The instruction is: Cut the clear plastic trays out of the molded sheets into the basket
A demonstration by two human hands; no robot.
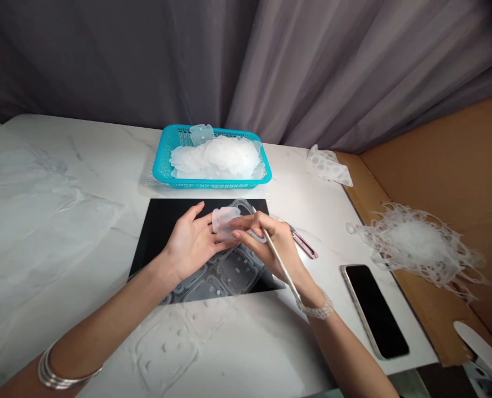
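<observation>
My left hand (190, 243) rests on a clear moulded plastic sheet (225, 273) that lies over a black mat (163, 221), fingers stretched out flat. A small translucent plastic piece (224, 219) is pinched between the fingers of my right hand (266, 240), just above my left fingers. My right hand also grips a thin silvery tool (281, 268) whose shaft runs back over the wrist.
A turquoise basket (163, 160) piled with translucent pieces stands behind the mat. Pink-handled clippers (306, 246) lie right of the mat, then a dark phone (374, 309). Plastic scrap webbing (415, 243) sits on cardboard at right; more scrap (329, 166) near the curtain.
</observation>
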